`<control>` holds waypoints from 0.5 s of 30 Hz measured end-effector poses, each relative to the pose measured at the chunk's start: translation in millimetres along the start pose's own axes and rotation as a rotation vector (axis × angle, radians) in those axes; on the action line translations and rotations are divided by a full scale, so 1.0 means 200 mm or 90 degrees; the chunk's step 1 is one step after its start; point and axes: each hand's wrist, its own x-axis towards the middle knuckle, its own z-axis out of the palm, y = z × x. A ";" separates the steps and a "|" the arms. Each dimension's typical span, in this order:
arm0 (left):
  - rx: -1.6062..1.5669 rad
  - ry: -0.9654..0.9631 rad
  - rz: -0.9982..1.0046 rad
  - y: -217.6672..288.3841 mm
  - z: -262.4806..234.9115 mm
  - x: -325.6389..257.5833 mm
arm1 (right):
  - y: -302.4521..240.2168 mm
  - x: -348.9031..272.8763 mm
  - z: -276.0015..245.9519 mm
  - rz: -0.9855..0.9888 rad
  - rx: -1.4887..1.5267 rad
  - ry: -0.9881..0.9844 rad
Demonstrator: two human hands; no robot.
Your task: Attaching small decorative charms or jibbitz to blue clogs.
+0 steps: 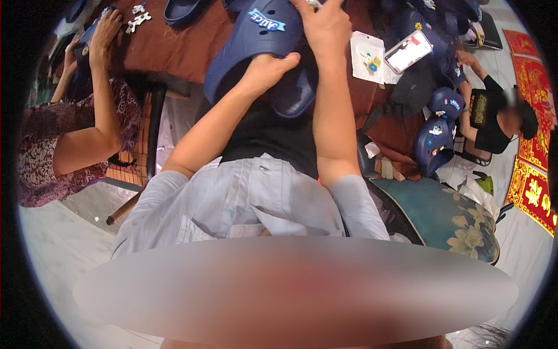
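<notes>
A navy foam clog with holes in its upper is tilted in front of me at the top of the view. A blue and white lettered charm sits on it. My left hand reaches into the foot opening, its fingers hidden inside and its thumb outside, gripping the clog. At the clog's toe end my right hand is closed, its fingertips partly cut off by the upper edge. A small pale and yellow bit shows between its thumb and fingers, too little to name.
Right of my hands are a packet with charms and a phone on the brown cloth. Decorated clogs stand farther right. One person works at left, another at right. A floral cushioned seat is beside me.
</notes>
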 end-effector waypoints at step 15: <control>0.000 0.045 0.011 -0.10 -0.04 0.00 | 0.09 -0.03 0.19 -0.061 0.006 -0.065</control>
